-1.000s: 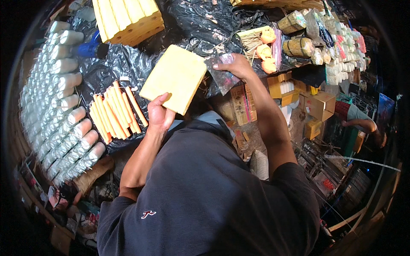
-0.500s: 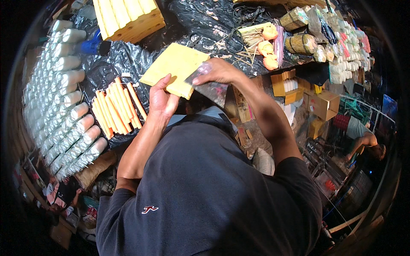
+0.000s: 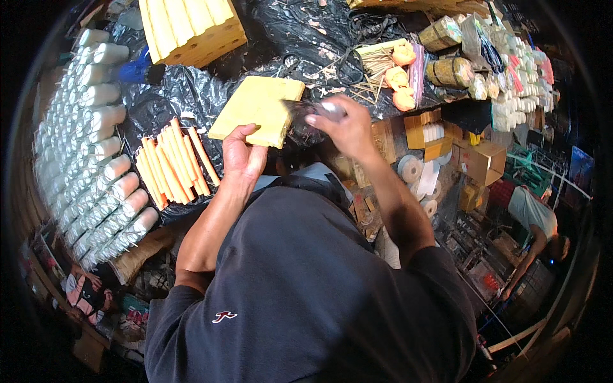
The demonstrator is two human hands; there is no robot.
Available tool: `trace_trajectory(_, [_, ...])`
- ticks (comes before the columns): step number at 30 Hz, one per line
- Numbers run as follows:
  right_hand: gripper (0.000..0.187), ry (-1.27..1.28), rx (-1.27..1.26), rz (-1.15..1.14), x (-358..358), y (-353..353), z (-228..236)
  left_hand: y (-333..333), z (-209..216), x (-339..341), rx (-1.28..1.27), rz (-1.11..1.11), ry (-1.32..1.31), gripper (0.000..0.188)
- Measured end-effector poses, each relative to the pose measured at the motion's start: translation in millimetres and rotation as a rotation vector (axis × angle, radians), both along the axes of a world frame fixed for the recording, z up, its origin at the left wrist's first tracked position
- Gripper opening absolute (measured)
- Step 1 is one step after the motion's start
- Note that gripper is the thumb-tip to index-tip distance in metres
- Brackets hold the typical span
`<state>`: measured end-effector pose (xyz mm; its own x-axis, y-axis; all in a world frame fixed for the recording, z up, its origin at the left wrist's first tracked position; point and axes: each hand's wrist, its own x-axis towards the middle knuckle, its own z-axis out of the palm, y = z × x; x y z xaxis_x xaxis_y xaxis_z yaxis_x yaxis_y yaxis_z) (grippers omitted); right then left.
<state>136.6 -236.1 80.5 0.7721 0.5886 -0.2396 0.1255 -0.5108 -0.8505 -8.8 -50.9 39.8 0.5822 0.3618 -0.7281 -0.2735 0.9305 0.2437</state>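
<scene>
Left hand (image 3: pixel 242 153) closed on the near edge of a flat yellow pack (image 3: pixel 258 110), thumb on top, fingers curled beneath, holding it tilted above the desk (image 3: pixel 191 96) covered in black plastic sheeting. Right hand (image 3: pixel 341 124) closed around a clear plastic wrapper (image 3: pixel 305 115), pinched at the right edge of the yellow pack and touching it. Just left of the left hand, a fan of orange sticks (image 3: pixel 172 163) lying on the black sheeting. Further left, rows of white paper-wrapped rolls (image 3: pixel 96 147) stacked side by side along the desk's edge. At the far side, a wooden box of pale yellow sticks (image 3: pixel 191 29), with a blue-handled tool (image 3: pixel 137 71) beside it. To the right of the hands, bundles of thin bamboo sticks (image 3: pixel 377 64), orange round lumps (image 3: pixel 399 80), and tied brown bundles (image 3: pixel 450 71). Lower right, small cardboard boxes (image 3: pixel 485 163) and reels of tape (image 3: pixel 412 169). Off at the right rim, another person in a pale top (image 3: pixel 533 214), bent over, well apart from the desk.
</scene>
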Motion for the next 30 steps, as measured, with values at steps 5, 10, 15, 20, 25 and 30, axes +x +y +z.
trace_trajectory(5, [0.052,-0.557,0.076,0.292,-77.1,-7.1,15.4,-0.2,-8.6,-3.7,-0.005,0.061,0.001,0.061])
trace_trajectory(10, [0.053,-0.589,-0.007,0.344,-85.7,9.3,11.0,2.7,-10.7,-1.5,-0.025,0.067,-0.026,0.064])
trace_trajectory(15, [0.051,-0.559,-0.004,0.114,-40.9,35.6,-39.6,-9.9,2.4,-10.6,0.03,0.031,-0.042,0.067])
trace_trajectory(20, [0.052,-0.607,0.01,0.177,-72.0,31.1,-17.4,1.4,-9.2,-25.5,0.029,0.031,-0.01,0.071])
trace_trajectory(25, [0.062,-0.393,-0.112,0.01,-23.3,49.9,-51.4,2.0,-3.8,-41.1,-0.026,0.008,-0.045,0.071])
trace_trajectory(30, [0.045,-0.763,-0.15,0.242,-69.4,32.8,-17.6,-1.2,-3.1,-45.3,0.052,-0.037,-0.058,0.072])
